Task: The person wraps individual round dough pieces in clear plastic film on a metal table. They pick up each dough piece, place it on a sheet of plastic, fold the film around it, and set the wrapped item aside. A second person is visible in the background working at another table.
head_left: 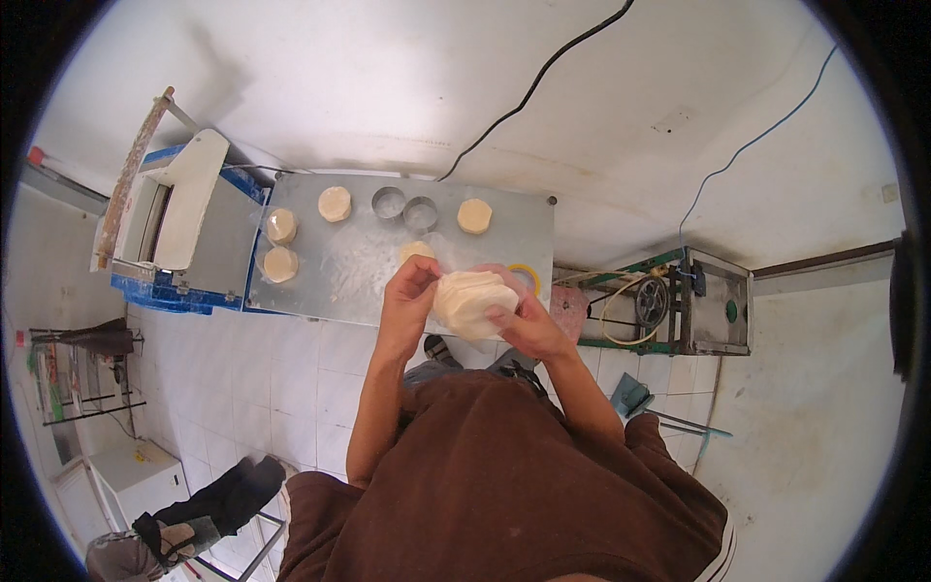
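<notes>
A thick stack of round, pale dough wrappers [471,303] is held up above the table's front edge, with thin clear plastic around it. My right hand [535,328] grips the stack from its right side, thumb across the front. My left hand [411,291] is closed, fingertips pinching at the plastic on the upper left of the stack; the exact pinch is small to see. Just behind my left hand another wrapper stack [417,251] sits on the floured metal table [320,209], partly hidden. Two metal ring cutters [403,208] stand farther back.
More wrapper stacks stand on the table, one at the back right [474,216] and several at the left. A yellow tape roll [525,277] lies right of my hands. A blue-and-grey dough sheeter [194,223] adjoins the left end; a green-framed machine with a wheel [652,302] stands right.
</notes>
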A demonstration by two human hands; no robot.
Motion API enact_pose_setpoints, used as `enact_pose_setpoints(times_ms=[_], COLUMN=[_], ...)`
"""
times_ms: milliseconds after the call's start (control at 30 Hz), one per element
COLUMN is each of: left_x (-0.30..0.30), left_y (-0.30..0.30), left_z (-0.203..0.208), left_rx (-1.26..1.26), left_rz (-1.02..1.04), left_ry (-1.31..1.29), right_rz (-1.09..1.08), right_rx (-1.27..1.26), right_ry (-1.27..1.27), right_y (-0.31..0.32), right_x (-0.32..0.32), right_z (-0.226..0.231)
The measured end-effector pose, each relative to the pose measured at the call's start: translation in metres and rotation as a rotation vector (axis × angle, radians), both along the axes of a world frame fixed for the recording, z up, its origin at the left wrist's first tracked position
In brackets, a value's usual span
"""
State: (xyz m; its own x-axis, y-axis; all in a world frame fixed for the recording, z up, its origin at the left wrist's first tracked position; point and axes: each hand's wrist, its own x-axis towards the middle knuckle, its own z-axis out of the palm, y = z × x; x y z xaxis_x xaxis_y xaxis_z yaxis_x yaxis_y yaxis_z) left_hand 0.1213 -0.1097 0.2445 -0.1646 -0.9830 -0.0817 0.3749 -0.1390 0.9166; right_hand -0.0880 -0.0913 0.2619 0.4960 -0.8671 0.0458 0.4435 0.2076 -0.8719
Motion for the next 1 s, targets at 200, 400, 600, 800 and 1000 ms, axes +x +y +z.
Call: enact_pose_setpoints(times_ms=[200, 400, 600, 800, 1000], left_x=[0.017, 0.011, 0.002, -0.011, -0.009], left_y=[0.005, 0.021, 0.035, 0.043, 0.047], left_z=[-0.007, -0.011, -0.019, -0.031, -0.041], left_rx=[-0.029, 0.092, 0.264, 0.438, 0.49], left_rz=[-0.037, -0.114, -0.135, -0.057, -0.03], left_ry=[-0.19, 0.028, 0.146, 0.178, 0.242], right_rz=[-0.087, -0.288, -0.357, -0.2, -0.07], right_rx=[0.028, 0.044, -0.156, -0.023, 0.12], right_ry=[0.158, 0.326, 0.565, 0.769, 0.596], right_y=[0.002, -0.002, 0.001, 0.003, 0.004], right_x=[0.008, 0.018, 0.03, 0.033, 0.03], right_z=[0.007, -0.006, -0.03, -0.026, -0.026])
